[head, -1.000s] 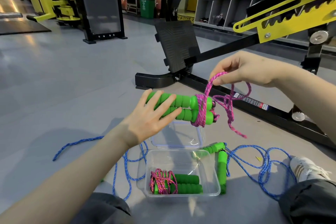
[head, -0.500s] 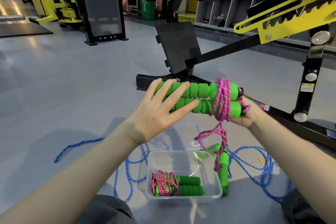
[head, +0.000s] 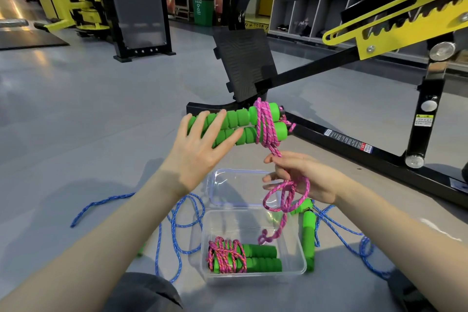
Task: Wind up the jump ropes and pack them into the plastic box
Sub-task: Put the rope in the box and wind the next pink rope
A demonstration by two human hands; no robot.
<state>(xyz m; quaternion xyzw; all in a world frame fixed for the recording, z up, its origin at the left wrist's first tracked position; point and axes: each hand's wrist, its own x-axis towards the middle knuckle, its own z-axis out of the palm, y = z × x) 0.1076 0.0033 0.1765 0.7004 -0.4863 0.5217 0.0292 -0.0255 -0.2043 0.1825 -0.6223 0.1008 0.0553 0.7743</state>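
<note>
Gym floor (head: 76, 114) carries the plastic box (head: 253, 277) below both hands; the left hand (head: 197, 152) holds the green handles (head: 243, 119) crosswise, fingers (head: 222, 119) splayed, while the right hand (head: 311, 177), just under their wrapped end, pinches the pink rope (head: 266, 126).

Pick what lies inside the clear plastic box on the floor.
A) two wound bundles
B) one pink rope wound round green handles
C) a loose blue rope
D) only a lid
B: the plastic box holds a single wound pink bundle, while the blue rope lies loose on the floor outside it.
</note>
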